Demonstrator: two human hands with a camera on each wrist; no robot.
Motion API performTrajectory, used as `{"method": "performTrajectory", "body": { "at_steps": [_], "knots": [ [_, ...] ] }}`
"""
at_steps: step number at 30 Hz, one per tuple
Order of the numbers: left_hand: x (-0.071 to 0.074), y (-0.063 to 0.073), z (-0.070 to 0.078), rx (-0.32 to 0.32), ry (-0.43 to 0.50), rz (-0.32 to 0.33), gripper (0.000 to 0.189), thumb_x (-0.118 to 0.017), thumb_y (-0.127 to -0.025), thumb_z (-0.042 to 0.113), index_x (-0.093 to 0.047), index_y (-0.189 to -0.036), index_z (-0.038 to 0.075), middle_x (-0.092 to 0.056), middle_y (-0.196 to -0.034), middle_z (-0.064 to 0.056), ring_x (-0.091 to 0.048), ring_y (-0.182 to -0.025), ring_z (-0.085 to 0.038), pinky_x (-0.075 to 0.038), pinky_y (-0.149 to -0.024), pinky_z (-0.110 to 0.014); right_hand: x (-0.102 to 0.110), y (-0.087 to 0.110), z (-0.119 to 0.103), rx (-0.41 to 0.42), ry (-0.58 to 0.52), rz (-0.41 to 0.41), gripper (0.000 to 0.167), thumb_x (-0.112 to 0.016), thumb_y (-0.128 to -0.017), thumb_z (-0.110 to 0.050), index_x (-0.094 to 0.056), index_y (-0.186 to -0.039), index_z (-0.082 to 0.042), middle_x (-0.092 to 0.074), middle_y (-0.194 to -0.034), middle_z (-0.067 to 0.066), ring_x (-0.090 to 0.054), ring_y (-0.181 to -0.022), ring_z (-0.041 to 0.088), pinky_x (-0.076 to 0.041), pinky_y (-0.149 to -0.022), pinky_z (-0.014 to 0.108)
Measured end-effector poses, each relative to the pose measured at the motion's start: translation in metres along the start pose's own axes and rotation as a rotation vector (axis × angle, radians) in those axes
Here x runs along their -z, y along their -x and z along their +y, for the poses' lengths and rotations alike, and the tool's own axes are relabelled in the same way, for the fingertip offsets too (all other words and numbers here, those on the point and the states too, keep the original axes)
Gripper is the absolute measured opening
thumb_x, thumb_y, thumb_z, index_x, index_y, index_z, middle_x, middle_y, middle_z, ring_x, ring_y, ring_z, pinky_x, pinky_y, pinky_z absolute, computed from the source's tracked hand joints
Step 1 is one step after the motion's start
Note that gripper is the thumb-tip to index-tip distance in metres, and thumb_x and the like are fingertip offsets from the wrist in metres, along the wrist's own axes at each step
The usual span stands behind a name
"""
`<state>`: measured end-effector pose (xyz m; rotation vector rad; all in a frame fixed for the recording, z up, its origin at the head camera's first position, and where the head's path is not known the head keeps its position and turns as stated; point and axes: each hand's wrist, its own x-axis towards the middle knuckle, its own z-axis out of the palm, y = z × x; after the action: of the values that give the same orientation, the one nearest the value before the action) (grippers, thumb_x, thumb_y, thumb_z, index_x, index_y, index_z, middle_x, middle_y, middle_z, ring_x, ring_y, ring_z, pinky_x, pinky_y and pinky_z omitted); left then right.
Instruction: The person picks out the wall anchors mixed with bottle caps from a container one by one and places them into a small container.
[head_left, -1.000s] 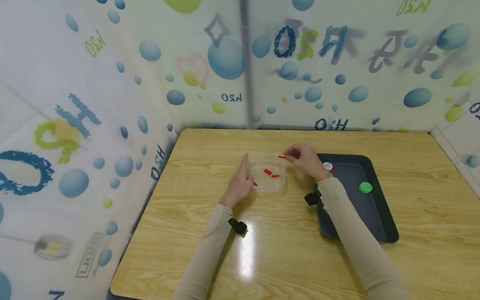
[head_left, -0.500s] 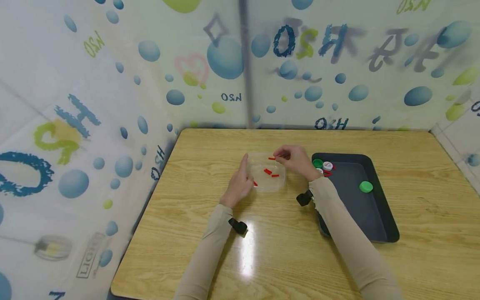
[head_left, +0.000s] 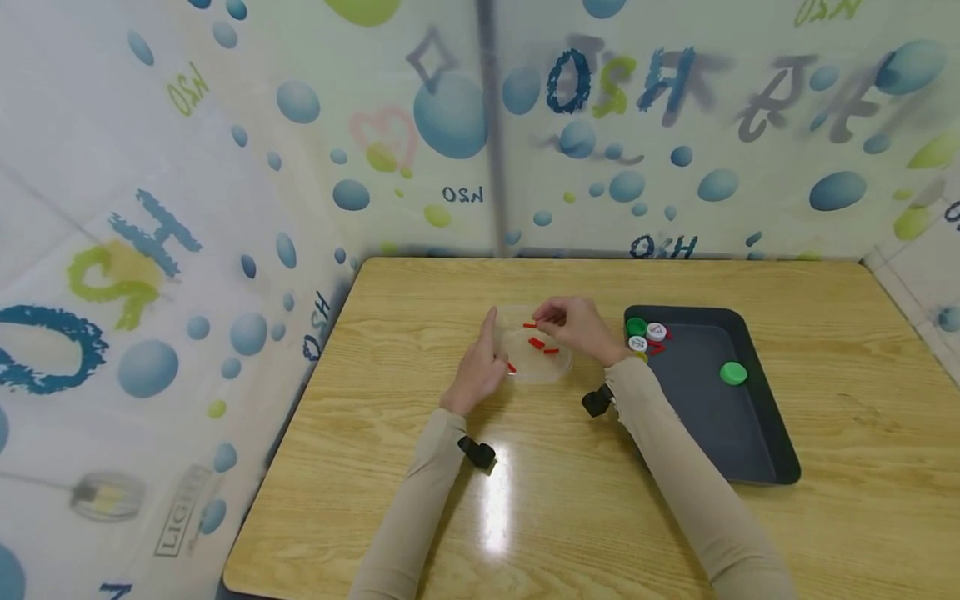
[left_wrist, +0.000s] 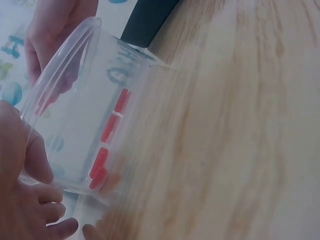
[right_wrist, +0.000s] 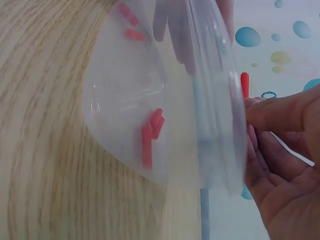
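Observation:
A clear plastic container (head_left: 536, 375) stands on the table with several short red sticks (head_left: 536, 342) on its floor. At its left side my left hand (head_left: 476, 371) holds the wall, the index finger stretched along it and the thumb at the rim (left_wrist: 37, 160). My right hand (head_left: 576, 325) pinches one more red stick (right_wrist: 244, 85) between thumb and fingertips, over the container's far right part. In the right wrist view this stick points up past the rim, and the container wall hides some of the fingertips.
A dark rectangular tray (head_left: 723, 450) lies on the right under the right forearm. In its far left corner are a green cap (head_left: 636, 326), white caps (head_left: 656, 332) and red pieces (head_left: 656, 347). Another green cap (head_left: 733, 373) sits apart near its right side. Patterned walls enclose the table (head_left: 360, 500).
My right hand has moved left with the red stick, from the container's right edge to over its inside. Caps in the tray's corner have come into sight. My left hand stays put.

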<state>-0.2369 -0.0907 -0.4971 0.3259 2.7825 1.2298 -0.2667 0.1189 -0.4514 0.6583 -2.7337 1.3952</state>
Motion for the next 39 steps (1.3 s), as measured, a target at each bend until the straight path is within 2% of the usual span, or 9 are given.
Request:
{"method": "performTrajectory", "body": {
  "at_steps": [4, 10, 13, 19, 26, 29, 33, 36, 39],
  "knots": [
    [0.000, 0.000, 0.000, -0.003, 0.000, 0.009, 0.076, -0.045, -0.100, 0.012, -0.006, -0.165, 0.016, -0.037, -0.161, -0.017, -0.055, -0.114, -0.030, -0.043, -0.109, -0.049, -0.003, -0.001, -0.002, -0.013, -0.016, -0.026, 0.014, -0.070, -0.092, -0.003, -0.074, -0.105, 0.002, -0.075, -0.099, 0.014, -0.069, -0.088, 0.023, -0.059, -0.082, 0.034],
    [0.001, 0.001, 0.000, -0.014, 0.006, 0.010, 0.077, -0.046, -0.099, 0.011, -0.006, -0.165, 0.015, -0.051, -0.147, -0.019, -0.054, -0.088, -0.030, -0.045, -0.093, -0.046, -0.005, -0.001, -0.003, -0.004, -0.009, -0.056, 0.016, -0.071, -0.092, -0.003, -0.074, -0.106, 0.004, -0.075, -0.097, 0.013, -0.068, -0.088, 0.023, -0.059, -0.083, 0.036],
    [0.001, 0.001, 0.001, -0.010, 0.011, 0.002, 0.077, -0.045, -0.100, 0.011, -0.004, -0.165, 0.016, -0.049, -0.148, -0.020, -0.052, -0.085, -0.030, -0.044, -0.095, -0.046, -0.004, 0.000, -0.004, -0.028, -0.001, -0.049, 0.017, -0.071, -0.092, -0.004, -0.074, -0.107, 0.003, -0.075, -0.099, 0.013, -0.068, -0.089, 0.023, -0.059, -0.085, 0.038],
    [0.001, 0.001, 0.001, -0.003, 0.022, -0.004, 0.077, -0.044, -0.100, 0.011, -0.003, -0.165, 0.018, -0.042, -0.157, -0.019, -0.055, -0.096, -0.032, -0.043, -0.099, -0.046, 0.000, 0.001, 0.000, -0.036, -0.001, -0.013, 0.017, -0.069, -0.094, -0.005, -0.074, -0.108, 0.003, -0.075, -0.101, 0.014, -0.068, -0.090, 0.024, -0.059, -0.083, 0.038],
    [0.000, 0.001, 0.001, -0.001, 0.007, 0.004, 0.079, -0.045, -0.098, 0.010, -0.005, -0.165, 0.016, -0.027, -0.167, -0.013, -0.044, -0.141, -0.028, -0.034, -0.119, -0.047, 0.009, 0.002, 0.003, 0.010, 0.017, 0.037, 0.015, -0.070, -0.094, -0.007, -0.075, -0.105, 0.002, -0.076, -0.099, 0.015, -0.070, -0.088, 0.025, -0.059, -0.081, 0.036],
    [0.000, 0.001, 0.000, -0.009, -0.010, 0.012, 0.079, -0.045, -0.097, 0.009, -0.006, -0.165, 0.015, -0.029, -0.166, -0.014, -0.042, -0.144, -0.029, -0.033, -0.120, -0.047, 0.014, 0.003, 0.006, 0.015, 0.027, 0.054, 0.013, -0.070, -0.094, -0.008, -0.075, -0.104, 0.000, -0.076, -0.098, 0.014, -0.071, -0.088, 0.024, -0.058, -0.079, 0.033],
    [0.000, 0.001, -0.001, -0.014, 0.005, 0.006, 0.079, -0.045, -0.097, 0.010, -0.004, -0.165, 0.016, -0.045, -0.154, -0.019, -0.058, -0.113, -0.030, -0.043, -0.108, -0.046, 0.023, 0.007, 0.008, 0.001, 0.018, 0.067, 0.015, -0.069, -0.095, -0.009, -0.075, -0.106, 0.000, -0.076, -0.099, 0.014, -0.071, -0.088, 0.025, -0.058, -0.079, 0.035],
    [0.000, 0.002, 0.000, -0.022, 0.018, -0.003, 0.078, -0.044, -0.099, 0.010, -0.002, -0.165, 0.017, -0.063, -0.106, -0.016, -0.049, -0.072, -0.023, -0.046, -0.086, -0.042, 0.029, 0.010, 0.009, -0.020, 0.014, 0.076, 0.019, -0.069, -0.096, -0.010, -0.074, -0.109, 0.002, -0.075, -0.101, 0.015, -0.071, -0.089, 0.026, -0.057, -0.080, 0.036],
    [0.001, 0.003, -0.001, -0.035, 0.019, -0.006, 0.077, -0.044, -0.100, 0.010, -0.002, -0.165, 0.015, -0.046, -0.071, -0.004, -0.035, -0.056, -0.016, -0.042, -0.071, -0.037, 0.033, 0.012, 0.012, -0.027, 0.022, 0.099, 0.019, -0.069, -0.096, -0.010, -0.074, -0.110, 0.002, -0.075, -0.100, 0.016, -0.070, -0.088, 0.027, -0.057, -0.080, 0.036]
  ]
}}
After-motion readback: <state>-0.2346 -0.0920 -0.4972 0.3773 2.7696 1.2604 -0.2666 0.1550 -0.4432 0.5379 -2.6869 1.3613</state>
